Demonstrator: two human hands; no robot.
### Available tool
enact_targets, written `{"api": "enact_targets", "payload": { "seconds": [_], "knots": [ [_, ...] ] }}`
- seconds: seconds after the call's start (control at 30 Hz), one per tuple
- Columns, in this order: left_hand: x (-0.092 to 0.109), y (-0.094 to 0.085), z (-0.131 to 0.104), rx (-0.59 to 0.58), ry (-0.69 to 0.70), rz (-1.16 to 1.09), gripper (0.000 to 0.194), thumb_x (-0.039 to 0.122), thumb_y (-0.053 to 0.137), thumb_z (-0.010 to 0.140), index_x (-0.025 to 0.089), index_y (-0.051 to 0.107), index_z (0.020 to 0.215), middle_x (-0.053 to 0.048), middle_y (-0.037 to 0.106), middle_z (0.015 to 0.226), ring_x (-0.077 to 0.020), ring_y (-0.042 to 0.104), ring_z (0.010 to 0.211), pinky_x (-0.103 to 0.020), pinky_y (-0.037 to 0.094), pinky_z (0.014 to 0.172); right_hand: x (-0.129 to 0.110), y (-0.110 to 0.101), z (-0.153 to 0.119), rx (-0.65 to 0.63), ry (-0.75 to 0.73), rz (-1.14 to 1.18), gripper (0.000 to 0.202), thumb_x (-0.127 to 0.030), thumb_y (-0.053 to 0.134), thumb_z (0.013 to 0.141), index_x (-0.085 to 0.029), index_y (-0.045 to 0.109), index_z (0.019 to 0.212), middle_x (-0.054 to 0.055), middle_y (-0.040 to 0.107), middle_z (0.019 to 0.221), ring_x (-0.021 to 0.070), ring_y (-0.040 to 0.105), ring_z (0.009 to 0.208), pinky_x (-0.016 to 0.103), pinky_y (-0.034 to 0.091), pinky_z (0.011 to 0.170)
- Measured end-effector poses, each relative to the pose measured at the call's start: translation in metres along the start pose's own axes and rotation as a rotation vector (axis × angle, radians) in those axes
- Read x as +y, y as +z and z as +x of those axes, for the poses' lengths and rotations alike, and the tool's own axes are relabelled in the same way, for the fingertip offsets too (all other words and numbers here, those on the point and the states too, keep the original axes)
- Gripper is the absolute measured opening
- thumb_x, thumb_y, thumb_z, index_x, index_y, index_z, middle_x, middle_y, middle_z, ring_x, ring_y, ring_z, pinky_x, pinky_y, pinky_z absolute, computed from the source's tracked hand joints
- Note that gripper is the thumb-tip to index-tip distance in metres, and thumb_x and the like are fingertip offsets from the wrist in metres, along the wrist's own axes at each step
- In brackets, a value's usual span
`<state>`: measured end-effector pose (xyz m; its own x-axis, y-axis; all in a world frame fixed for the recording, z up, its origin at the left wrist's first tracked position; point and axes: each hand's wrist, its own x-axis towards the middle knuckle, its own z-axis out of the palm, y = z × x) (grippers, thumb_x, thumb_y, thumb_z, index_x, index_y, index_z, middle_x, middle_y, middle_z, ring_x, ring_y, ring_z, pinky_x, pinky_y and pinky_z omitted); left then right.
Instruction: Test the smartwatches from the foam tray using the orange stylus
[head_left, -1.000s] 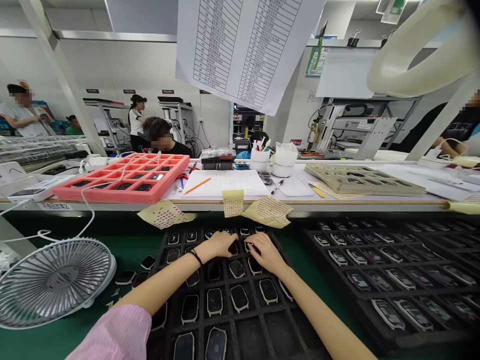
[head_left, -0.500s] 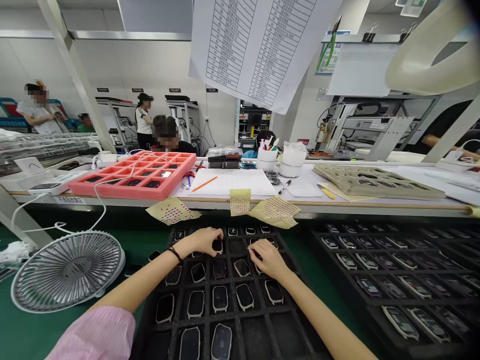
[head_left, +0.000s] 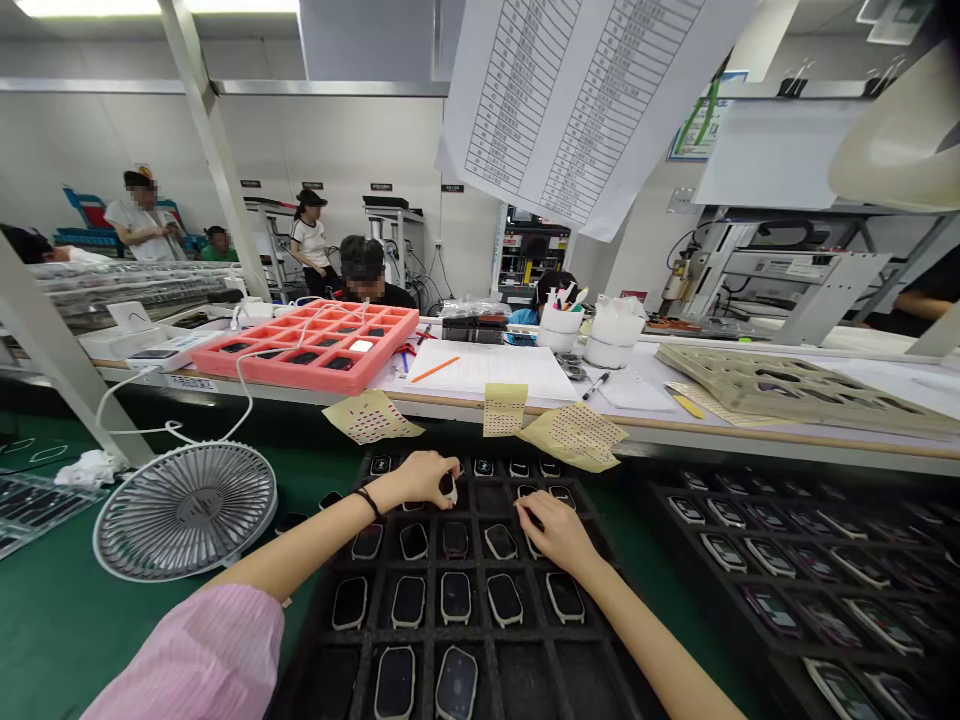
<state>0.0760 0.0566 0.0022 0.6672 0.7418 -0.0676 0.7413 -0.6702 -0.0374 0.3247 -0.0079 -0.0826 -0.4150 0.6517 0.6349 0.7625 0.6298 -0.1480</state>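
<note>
In the head view, a black foam tray (head_left: 480, 640) holds several watch bodies in square compartments, dark screens facing up. My left hand (head_left: 424, 480) is over the tray's far rows, its thumb and fingers closed on a smartwatch body (head_left: 449, 489). That watch is tilted up on edge and partly covered by the fingers. Right of it is a bare compartment. My right hand (head_left: 553, 528) rests over the right-hand columns with curled fingers, the tips close together beside a watch (head_left: 527, 491). What those fingertips hold, if anything, is hidden.
A second black tray (head_left: 720, 610) of watches lies to the right. On the left stands a grey fan (head_left: 187, 510) with a white cable. Above the far edge, a shelf bears a pink foam tray (head_left: 360, 372), papers and a beige tray (head_left: 787, 400); yellow dotted sheets (head_left: 574, 432) hang from it.
The view has swung left, so everything sits farther right. In my left hand the watch is now tipped more on edge. My right hand stays over much the same part of the tray.
</note>
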Motion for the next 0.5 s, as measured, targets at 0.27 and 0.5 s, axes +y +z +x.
{"api": "enact_targets", "payload": {
  "seconds": [0.27,0.5],
  "knots": [
    [-0.018,-0.006,-0.025,-0.108,-0.122,-0.042,0.039,0.030,0.071,0.057,0.022,0.062,0.094,-0.005,0.068,0.087,-0.0263,0.063,0.082,-0.027,0.043,0.064,0.000,-0.001,0.002,-0.007,0.022,0.044,0.020,-0.017,0.040,0.089,-0.019,0.059,0.084,0.006,0.065,0.075,0.0194,0.061,0.072,0.030,0.049,0.067],
    [-0.020,-0.004,-0.019,-0.259,-0.064,-0.143,0.040,0.022,0.070,0.057,0.023,0.063,0.096,-0.003,0.068,0.090,-0.0219,0.061,0.084,-0.023,0.043,0.062,-0.001,-0.003,0.001,-0.014,0.033,0.052,0.021,-0.018,0.040,0.090,-0.019,0.060,0.084,0.005,0.065,0.074,0.0193,0.061,0.071,0.032,0.050,0.070]
  ]
}}
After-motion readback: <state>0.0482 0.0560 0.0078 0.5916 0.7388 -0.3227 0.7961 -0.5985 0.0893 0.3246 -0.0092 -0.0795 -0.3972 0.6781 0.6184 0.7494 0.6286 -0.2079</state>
